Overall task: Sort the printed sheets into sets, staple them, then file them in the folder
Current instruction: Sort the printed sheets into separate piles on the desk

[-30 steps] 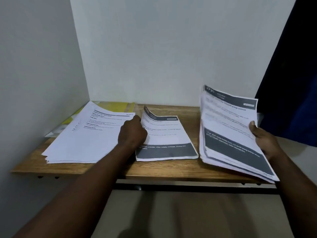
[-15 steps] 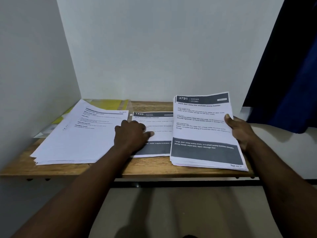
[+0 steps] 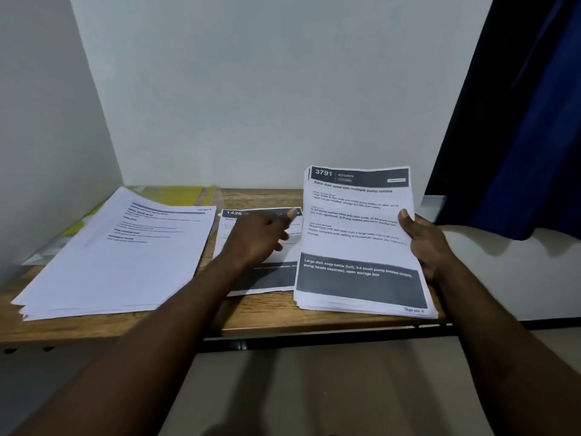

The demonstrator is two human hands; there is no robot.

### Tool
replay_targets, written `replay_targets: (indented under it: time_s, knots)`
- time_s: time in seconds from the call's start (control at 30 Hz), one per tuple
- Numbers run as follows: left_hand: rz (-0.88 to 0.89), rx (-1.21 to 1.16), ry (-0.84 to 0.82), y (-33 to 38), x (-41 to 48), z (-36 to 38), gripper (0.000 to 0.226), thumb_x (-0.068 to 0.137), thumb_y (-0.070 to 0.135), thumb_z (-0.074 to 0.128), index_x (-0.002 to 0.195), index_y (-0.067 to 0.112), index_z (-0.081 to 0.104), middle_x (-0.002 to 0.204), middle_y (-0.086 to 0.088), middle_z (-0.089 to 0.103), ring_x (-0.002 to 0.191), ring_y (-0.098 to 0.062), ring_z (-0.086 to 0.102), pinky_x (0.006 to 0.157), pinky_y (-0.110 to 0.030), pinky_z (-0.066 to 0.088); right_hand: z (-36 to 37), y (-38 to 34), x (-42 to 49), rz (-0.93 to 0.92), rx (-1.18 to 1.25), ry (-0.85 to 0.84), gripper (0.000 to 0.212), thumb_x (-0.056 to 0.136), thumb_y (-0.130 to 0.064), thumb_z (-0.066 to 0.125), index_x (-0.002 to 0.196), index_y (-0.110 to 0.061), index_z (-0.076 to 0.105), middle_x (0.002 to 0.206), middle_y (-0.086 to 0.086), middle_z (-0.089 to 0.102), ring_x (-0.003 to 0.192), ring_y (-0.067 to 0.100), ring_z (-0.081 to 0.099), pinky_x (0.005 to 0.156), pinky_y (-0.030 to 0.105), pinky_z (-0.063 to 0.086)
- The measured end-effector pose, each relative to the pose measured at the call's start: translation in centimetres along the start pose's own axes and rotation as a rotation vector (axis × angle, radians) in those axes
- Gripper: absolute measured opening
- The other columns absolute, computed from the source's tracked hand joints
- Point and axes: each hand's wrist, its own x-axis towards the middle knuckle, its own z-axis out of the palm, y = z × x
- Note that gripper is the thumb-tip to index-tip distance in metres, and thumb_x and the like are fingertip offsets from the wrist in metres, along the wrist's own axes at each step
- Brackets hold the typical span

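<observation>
Right hand (image 3: 430,243), grip clasped round the right edge of a thick stack of printed sheets (image 3: 358,240), thumb on the top page headed 3791 Kitchen. Near end of the stack resting on the right end of the wooden desk (image 3: 261,313).

Left hand (image 3: 257,237) just left of the stack, blurred, grip released with fingers loosely spread, over a single sheet headed 1426 (image 3: 276,276). Contact with that sheet impossible to tell.

Further left of the stack, a broad pile of white pages (image 3: 125,256), partly covering a yellow folder (image 3: 179,195) at the back.

Behind the stack, a plain white wall (image 3: 267,89). To its right, a dark blue curtain (image 3: 518,121).

Half a second earlier, left hand pressed flat on the 1426 sheet. Now farther across it, fingertips close to the stack.
</observation>
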Motion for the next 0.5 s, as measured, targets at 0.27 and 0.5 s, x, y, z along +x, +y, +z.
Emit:
replay_targets:
  time_s: [0.27, 0.5]
  knots:
    - [-0.16, -0.292, 0.05, -0.5, 0.7, 4.6, 0.041, 0.07, 0.029, 0.098, 0.094, 0.015, 0.068, 0.076, 0.004, 0.075, 0.064, -0.015, 0.067, 0.06, -0.028, 0.052, 0.3, 0.0, -0.5, -0.027, -0.014, -0.028, 0.024, 0.109, -0.03, 0.055, 0.117, -0.014, 0.072, 0.11, 0.01, 0.081, 0.095, 0.029, 0.079, 0.082, 0.046, 0.066]
    - [-0.163, -0.249, 0.184, -0.6, 0.7, 5.0, 0.031, 0.069, 0.029, 0.097, 0.083, 0.018, 0.071, 0.076, 0.006, 0.077, 0.073, -0.014, 0.074, 0.07, -0.032, 0.059, 0.6, 0.2, -0.2, -0.016, -0.037, -0.084, 0.024, 0.104, -0.027, 0.062, 0.116, -0.009, 0.071, 0.118, 0.017, 0.078, 0.101, 0.034, 0.077, 0.086, 0.05, 0.064]
